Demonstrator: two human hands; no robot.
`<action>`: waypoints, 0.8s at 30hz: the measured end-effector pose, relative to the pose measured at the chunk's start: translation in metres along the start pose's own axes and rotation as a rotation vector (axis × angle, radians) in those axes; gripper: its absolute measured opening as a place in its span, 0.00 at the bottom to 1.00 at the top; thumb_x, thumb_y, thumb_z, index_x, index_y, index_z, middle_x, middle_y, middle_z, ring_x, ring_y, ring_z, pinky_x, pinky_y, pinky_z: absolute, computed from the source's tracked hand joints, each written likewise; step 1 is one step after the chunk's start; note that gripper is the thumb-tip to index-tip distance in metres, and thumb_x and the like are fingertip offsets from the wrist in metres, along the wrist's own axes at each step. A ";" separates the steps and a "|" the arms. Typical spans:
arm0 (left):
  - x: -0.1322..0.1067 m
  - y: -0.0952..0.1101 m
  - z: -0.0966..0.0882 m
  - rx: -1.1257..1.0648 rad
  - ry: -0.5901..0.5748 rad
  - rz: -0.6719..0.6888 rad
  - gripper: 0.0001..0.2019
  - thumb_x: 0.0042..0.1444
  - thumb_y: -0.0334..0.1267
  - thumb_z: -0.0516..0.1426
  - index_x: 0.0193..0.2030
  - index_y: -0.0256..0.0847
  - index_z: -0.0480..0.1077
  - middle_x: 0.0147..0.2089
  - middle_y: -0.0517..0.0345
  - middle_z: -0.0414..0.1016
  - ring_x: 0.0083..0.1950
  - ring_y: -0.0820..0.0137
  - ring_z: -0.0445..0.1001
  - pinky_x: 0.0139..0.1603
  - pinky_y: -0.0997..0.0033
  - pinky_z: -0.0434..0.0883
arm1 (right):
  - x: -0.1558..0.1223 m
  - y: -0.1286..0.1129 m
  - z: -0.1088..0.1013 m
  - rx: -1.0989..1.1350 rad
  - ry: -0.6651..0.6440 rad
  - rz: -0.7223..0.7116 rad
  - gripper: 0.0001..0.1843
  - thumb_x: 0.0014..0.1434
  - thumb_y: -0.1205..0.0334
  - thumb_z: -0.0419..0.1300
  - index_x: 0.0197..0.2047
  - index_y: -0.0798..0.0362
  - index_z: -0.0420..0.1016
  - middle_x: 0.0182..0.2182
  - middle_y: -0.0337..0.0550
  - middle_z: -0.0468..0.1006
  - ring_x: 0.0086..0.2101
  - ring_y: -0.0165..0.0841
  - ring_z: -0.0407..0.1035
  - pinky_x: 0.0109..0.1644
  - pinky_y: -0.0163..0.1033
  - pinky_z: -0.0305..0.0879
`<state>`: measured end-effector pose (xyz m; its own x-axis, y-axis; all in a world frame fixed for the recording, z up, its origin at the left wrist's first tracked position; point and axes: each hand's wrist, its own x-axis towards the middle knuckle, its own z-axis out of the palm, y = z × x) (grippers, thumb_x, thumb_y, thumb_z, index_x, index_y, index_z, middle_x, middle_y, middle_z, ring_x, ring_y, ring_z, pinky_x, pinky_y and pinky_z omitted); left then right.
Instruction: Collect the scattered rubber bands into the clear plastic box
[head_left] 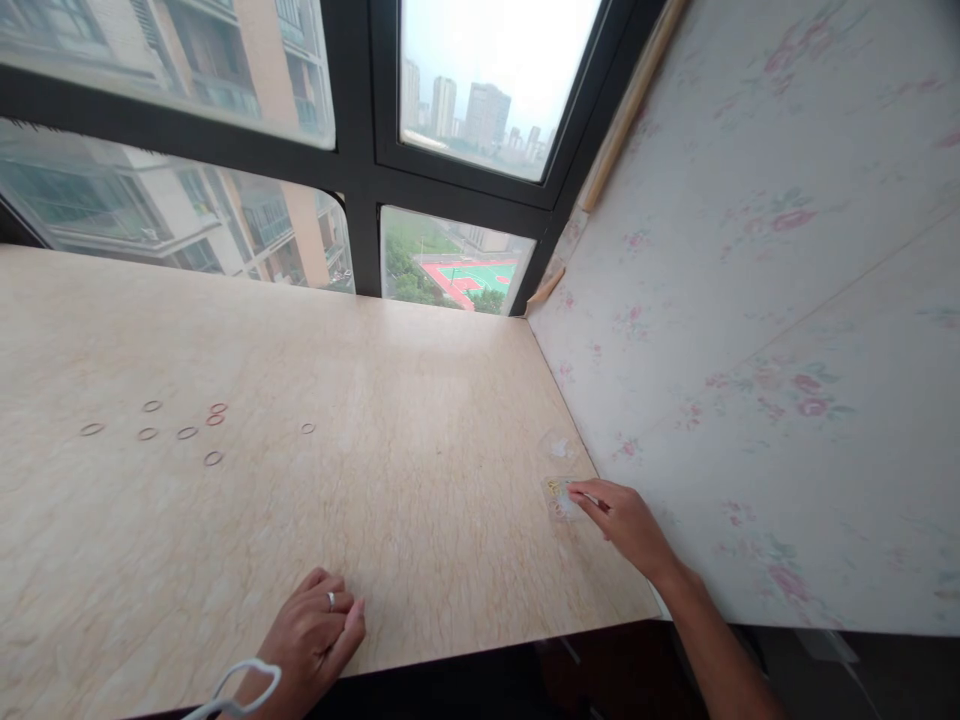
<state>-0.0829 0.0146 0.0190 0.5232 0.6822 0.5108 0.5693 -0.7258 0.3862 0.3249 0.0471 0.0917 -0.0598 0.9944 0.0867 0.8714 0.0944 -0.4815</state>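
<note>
My right hand (611,515) reaches over a small clear plastic box (553,512) near the wall. Its thumb and fingers are pinched together at the box; what they hold, if anything, is too small to make out. Tiny yellowish and pale pieces (555,490) show inside the box. Just behind it lies a clear, round-looking plastic piece (559,447), perhaps a lid. My left hand (315,625) rests on the marble-patterned surface with fingers curled in and nothing visible in them. A silver ring is on one finger, and a white cord (255,668) loops at the wrist.
On the left of the surface (420,480) lie several thin dark rings (187,433) like elastic bands, two reddish ones (217,414) and a smaller ring (307,428). A flowered wall (712,330) borders the right side; dark-framed windows (364,160) stand behind.
</note>
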 end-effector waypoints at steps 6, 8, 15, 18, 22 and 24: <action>0.003 -0.001 0.006 0.026 0.034 -0.054 0.24 0.61 0.26 0.47 0.12 0.37 0.53 0.14 0.65 0.57 0.19 0.77 0.60 0.31 0.71 0.58 | -0.017 -0.010 0.014 0.066 0.061 -0.093 0.14 0.64 0.54 0.54 0.41 0.49 0.79 0.38 0.44 0.82 0.38 0.35 0.76 0.42 0.39 0.72; 0.004 -0.002 0.009 0.006 0.017 -0.127 0.25 0.61 0.28 0.48 0.11 0.37 0.52 0.13 0.65 0.57 0.18 0.77 0.60 0.30 0.71 0.58 | -0.025 -0.018 0.026 0.124 0.030 -0.135 0.13 0.64 0.55 0.54 0.41 0.49 0.79 0.37 0.43 0.82 0.37 0.34 0.76 0.40 0.37 0.72; 0.033 -0.017 -0.011 -0.190 -0.107 -0.619 0.15 0.59 0.44 0.54 0.24 0.40 0.69 0.27 0.60 0.73 0.26 0.72 0.71 0.30 0.73 0.66 | -0.038 -0.041 0.083 0.290 -0.127 -0.246 0.14 0.66 0.57 0.52 0.37 0.49 0.77 0.30 0.40 0.80 0.32 0.31 0.75 0.36 0.33 0.70; 0.050 -0.039 -0.023 -0.076 0.002 -0.777 0.13 0.56 0.47 0.57 0.41 0.40 0.72 0.36 0.56 0.76 0.30 0.68 0.73 0.34 0.69 0.70 | -0.037 -0.041 0.099 0.278 -0.004 -0.271 0.14 0.66 0.58 0.52 0.36 0.51 0.77 0.28 0.41 0.79 0.29 0.31 0.75 0.33 0.32 0.68; 0.072 -0.083 -0.033 0.178 0.098 -0.939 0.18 0.58 0.42 0.56 0.53 0.37 0.69 0.46 0.48 0.74 0.33 0.67 0.74 0.41 0.64 0.70 | -0.036 -0.038 0.105 0.282 0.060 -0.280 0.14 0.65 0.58 0.53 0.33 0.51 0.76 0.24 0.40 0.77 0.25 0.30 0.72 0.28 0.31 0.66; 0.081 -0.104 -0.036 0.278 0.092 -0.993 0.20 0.59 0.40 0.55 0.57 0.35 0.67 0.48 0.46 0.72 0.37 0.65 0.75 0.44 0.64 0.70 | -0.035 -0.035 0.104 0.295 0.044 -0.295 0.15 0.66 0.58 0.52 0.31 0.52 0.76 0.22 0.39 0.75 0.23 0.29 0.71 0.26 0.30 0.65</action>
<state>-0.1229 0.1425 0.0480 -0.3060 0.9444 0.1203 0.8504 0.2144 0.4804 0.2458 0.0134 0.0154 -0.2597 0.9203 0.2925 0.6424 0.3908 -0.6592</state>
